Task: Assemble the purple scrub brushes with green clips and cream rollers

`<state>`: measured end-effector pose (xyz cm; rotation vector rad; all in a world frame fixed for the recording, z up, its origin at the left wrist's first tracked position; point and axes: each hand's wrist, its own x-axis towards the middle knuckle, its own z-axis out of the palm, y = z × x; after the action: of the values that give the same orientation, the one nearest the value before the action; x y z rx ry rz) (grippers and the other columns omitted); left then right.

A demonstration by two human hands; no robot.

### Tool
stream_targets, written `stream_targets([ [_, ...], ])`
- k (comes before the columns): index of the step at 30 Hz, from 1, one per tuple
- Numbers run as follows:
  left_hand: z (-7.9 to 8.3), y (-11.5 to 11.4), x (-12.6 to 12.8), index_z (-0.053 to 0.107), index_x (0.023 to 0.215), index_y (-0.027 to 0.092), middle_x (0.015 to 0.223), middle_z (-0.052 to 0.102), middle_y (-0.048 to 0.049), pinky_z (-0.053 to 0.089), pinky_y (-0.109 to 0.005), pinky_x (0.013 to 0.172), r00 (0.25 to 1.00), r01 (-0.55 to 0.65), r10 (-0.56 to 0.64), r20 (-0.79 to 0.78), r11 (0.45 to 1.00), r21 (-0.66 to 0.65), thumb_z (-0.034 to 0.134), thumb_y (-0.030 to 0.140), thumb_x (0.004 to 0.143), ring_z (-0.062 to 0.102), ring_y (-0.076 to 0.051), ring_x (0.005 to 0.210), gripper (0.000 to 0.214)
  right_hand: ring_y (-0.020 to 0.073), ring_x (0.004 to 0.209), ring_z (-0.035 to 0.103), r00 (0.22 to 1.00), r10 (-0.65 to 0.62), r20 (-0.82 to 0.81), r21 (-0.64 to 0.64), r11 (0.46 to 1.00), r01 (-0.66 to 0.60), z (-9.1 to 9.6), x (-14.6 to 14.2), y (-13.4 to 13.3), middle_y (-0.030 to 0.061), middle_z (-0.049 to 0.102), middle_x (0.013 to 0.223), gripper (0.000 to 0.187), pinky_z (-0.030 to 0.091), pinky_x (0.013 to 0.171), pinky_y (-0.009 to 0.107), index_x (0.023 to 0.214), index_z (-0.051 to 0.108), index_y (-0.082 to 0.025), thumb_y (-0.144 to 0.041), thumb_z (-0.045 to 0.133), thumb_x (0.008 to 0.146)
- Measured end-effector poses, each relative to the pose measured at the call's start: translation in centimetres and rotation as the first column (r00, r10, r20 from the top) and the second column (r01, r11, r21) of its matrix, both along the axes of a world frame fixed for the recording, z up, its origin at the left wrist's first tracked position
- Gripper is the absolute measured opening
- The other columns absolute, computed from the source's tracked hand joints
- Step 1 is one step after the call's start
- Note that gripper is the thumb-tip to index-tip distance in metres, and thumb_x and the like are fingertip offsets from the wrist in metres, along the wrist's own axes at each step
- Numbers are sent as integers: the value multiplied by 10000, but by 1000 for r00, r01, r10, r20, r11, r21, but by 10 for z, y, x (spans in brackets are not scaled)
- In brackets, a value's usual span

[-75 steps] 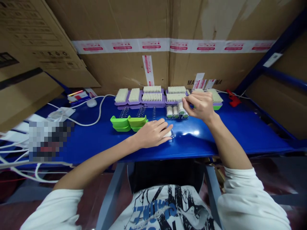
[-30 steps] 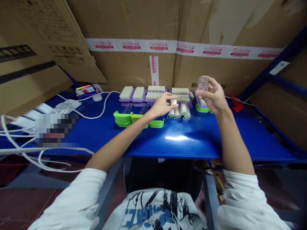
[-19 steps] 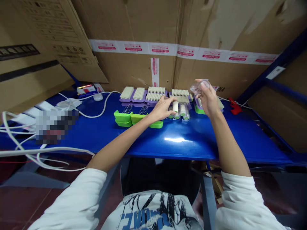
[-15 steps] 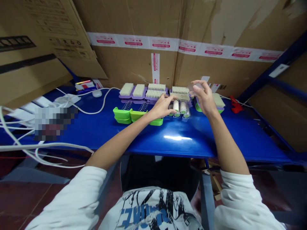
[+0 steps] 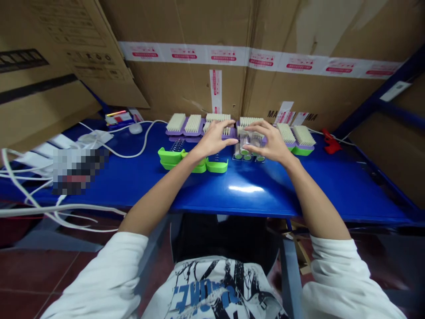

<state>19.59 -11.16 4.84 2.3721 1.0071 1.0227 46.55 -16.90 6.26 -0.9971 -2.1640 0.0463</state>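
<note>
My right hand (image 5: 270, 144) holds a small clear plastic cover (image 5: 246, 138) over a row of small white rollers with green ends (image 5: 247, 156) on the blue table (image 5: 299, 177). My left hand (image 5: 212, 139) reaches past the green plastic holders (image 5: 194, 161) to the purple-backed cream brushes (image 5: 199, 124), its fingers spread over one of them. Whether it grips anything is hidden.
More brushes on purple and green bases (image 5: 297, 137) lie to the right, with a red clip (image 5: 330, 141) beyond. White cables (image 5: 126, 146), a mouse (image 5: 135, 128) and papers crowd the left side. Cardboard boxes (image 5: 232, 66) wall the back; blue shelf bars (image 5: 392, 88) stand at right.
My right hand has come down from head height with the clear cover to just above the rollers. My left hand has moved from the rollers back toward the brushes.
</note>
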Motion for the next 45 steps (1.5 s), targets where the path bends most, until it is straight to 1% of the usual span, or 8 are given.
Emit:
stream_targets([
  [7,4,-4,-1,781,1349,179,1097,886,-87,484,-546,1222,993,-69,67,-101,998,-15,751,104,973,699,-339,1287,384,441,1337,729,955,-94,282,-38,993,108,-5,-8,-2,188,756,1465,548,553,1159,666,1447,795,-247,-512,849,971],
  [15,0,-26,7,723,1475,130,1098,882,-100,492,-583,1170,956,21,-5,-294,998,54,723,154,1010,609,-411,1317,466,441,1324,670,930,-108,351,-31,991,127,-13,-5,3,192,762,1454,571,542,1155,676,1475,765,-249,-611,762,1033],
  [20,3,-39,13,681,1525,103,1183,842,-157,506,-582,1191,917,-20,33,-397,999,36,715,184,1041,596,-427,1385,492,453,1344,696,946,-238,220,-4,970,244,11,15,-7,224,736,1431,850,562,1157,673,1448,758,-241,-934,516,1018],
  [24,8,-46,14,628,1591,78,1226,817,-181,503,-572,1214,893,-16,31,-450,999,36,671,207,1084,589,-423,1412,525,344,820,805,858,-500,114,-409,764,499,33,34,-15,132,781,828,829,682,868,565,916,712,-246,-934,278,1077],
  [27,8,-48,16,640,1588,102,1237,813,-175,498,-577,1224,884,-6,28,-467,999,49,670,223,1095,584,-420,1424,509,314,652,803,887,-441,135,-787,497,366,29,34,-13,120,773,726,765,694,662,482,788,629,-250,-919,390,1072],
  [29,7,-48,18,673,1554,114,1248,808,-179,494,-590,1225,877,5,26,-480,998,63,668,230,1101,580,-425,1431,468,305,665,825,924,-376,67,-865,440,242,22,30,-10,115,782,738,724,706,632,444,801,631,-245,-891,455,1077],
  [37,-2,-47,22,716,1500,125,1215,800,-174,515,-569,1196,891,2,54,-452,993,121,678,198,1086,587,-411,1420,422,254,695,837,945,-328,-11,-882,449,146,13,27,-3,60,756,724,381,741,674,379,989,564,-239,-533,475,1215],
  [45,3,-53,25,785,1402,110,1189,802,-169,532,-518,1199,890,-30,67,-451,996,90,701,231,1097,609,-381,1402,339,264,685,834,944,-329,2,-871,463,163,9,24,-3,32,743,705,287,737,680,398,1041,516,-272,-497,479,1216],
])
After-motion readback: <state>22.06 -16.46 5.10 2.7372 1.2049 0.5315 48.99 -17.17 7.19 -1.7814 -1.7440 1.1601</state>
